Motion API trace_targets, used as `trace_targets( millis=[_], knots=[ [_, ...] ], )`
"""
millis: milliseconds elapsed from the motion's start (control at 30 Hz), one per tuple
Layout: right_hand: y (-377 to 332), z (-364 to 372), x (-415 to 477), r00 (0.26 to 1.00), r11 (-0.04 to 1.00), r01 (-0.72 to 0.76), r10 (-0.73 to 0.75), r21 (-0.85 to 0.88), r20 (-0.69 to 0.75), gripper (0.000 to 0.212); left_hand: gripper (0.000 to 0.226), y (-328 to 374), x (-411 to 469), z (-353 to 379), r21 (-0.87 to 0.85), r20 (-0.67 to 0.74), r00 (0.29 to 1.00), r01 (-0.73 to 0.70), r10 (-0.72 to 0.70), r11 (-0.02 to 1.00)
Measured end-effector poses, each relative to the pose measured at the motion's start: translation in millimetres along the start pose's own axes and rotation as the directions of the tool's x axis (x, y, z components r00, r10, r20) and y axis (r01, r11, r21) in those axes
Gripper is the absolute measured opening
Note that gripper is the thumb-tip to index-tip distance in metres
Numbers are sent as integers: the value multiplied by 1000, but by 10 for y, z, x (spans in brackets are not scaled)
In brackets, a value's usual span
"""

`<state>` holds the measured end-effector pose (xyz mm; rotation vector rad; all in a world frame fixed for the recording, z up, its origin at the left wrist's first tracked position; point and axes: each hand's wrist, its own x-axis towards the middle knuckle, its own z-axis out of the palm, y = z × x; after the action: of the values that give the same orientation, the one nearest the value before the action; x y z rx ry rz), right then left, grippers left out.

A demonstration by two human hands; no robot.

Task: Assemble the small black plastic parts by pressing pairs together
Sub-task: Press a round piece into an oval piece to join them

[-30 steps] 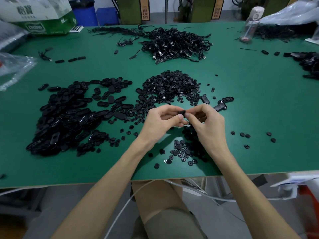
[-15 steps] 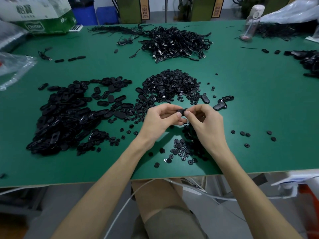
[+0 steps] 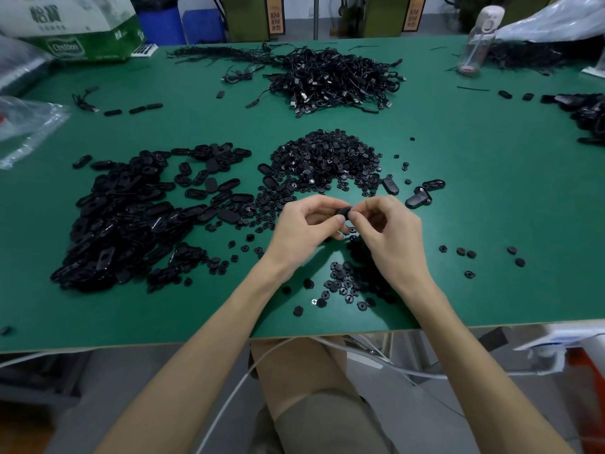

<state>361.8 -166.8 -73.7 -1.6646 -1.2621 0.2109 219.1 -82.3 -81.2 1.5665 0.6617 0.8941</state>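
A small black part (image 3: 344, 211) is pinched between the curled fingers (image 3: 339, 218) of the left hand (image 3: 302, 232) and those of the right hand (image 3: 391, 235), held above the tabletop (image 3: 507, 198) midway along its near edge, with loose round pieces (image 3: 340, 283) scattered below it toward that edge

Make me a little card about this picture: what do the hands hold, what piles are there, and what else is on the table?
holding: left hand and right hand both pinch one small black part
left pile: oval black parts
middle pile: small round black parts
far pile: tangled black cables
table: green table
far right: clear water bottle
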Motion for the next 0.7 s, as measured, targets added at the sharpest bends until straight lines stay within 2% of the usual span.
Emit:
trace_targets(
  millis=[100, 233, 433, 700],
  knots=[
    [1, -10, -1, 1000, 1000, 0, 0, -1, -12, 6, 20, -5, -1, 1, 0, 0, 1000, 1, -1, 1000],
    [-25, 0, -15, 994, 993, 106, -107, -47, -13, 1, 20, -3, 2, 6, -7, -28, 1000, 7, -7, 1000],
    [-24, 41, -52, 973, 969, 229, -227, -88, 31, 21, 19, 14, -2, -14, -67, -98, 995, 19, -26, 998],
    [-42, 34, -50, 973, 972, 230, -228, -44, 48, 31, 17, 40, -1, -29, -87, -88, 996, 12, -20, 996]
  ],
)
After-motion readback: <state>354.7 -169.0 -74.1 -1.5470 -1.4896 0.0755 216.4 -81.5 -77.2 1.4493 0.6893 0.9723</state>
